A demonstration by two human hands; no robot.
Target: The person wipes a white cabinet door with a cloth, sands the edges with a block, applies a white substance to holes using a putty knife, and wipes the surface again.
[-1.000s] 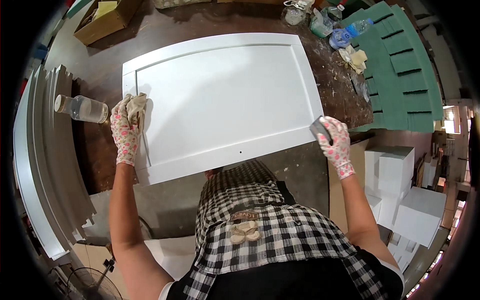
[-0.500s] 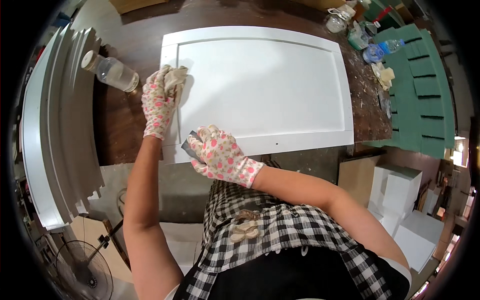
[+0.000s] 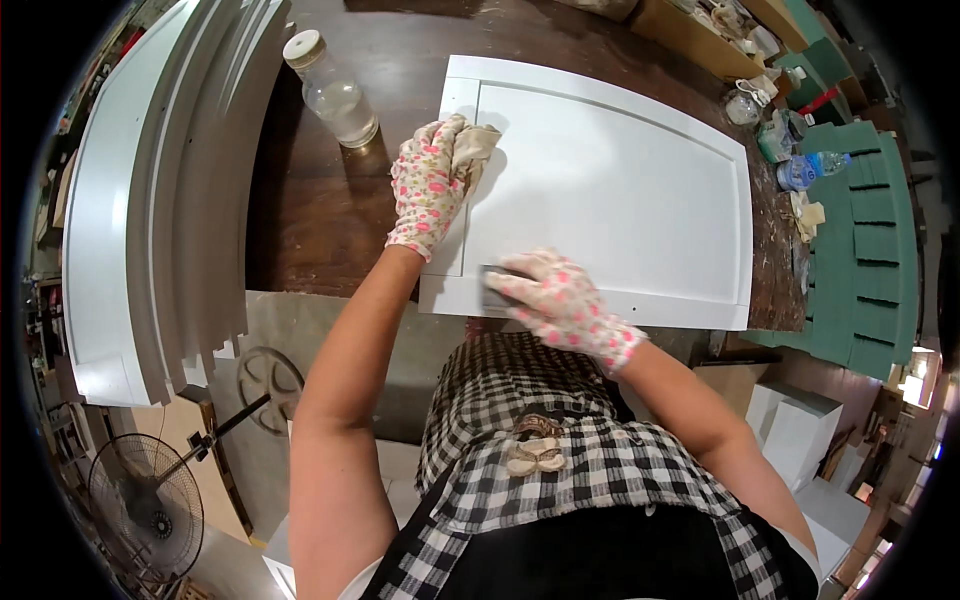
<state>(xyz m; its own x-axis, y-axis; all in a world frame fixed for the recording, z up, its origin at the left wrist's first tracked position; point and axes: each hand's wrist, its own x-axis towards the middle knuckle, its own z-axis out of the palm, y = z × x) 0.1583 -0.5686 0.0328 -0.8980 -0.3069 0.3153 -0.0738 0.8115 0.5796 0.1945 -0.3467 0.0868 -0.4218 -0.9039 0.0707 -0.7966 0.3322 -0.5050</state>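
Gloved left hand [image 3: 430, 187] is tightly clutching a crumpled cloth [image 3: 475, 150], apparently bracing the white framed panel [image 3: 620, 190]; the half-curled right hand [image 3: 565, 303] is gripping a grey sanding block [image 3: 489, 290] — the panel is lying beneath both.

I see a clear bottle [image 3: 342, 104] with a white cap [image 3: 303, 47] on the brown table [image 3: 315, 215]. To the left of it, I see a big stack of pale boards [image 3: 170, 200]. Low on the left are a round black fan [image 3: 140, 508] and a wheel [image 3: 262, 388] near the gray floor [image 3: 335, 325]. At the far right of the table, I see a brown box [image 3: 680, 48] with stuff in it, a blue bottle [image 3: 797, 174], and green blocks [image 3: 868, 240]. Below those blocks, I spot white boxes [image 3: 795, 432].
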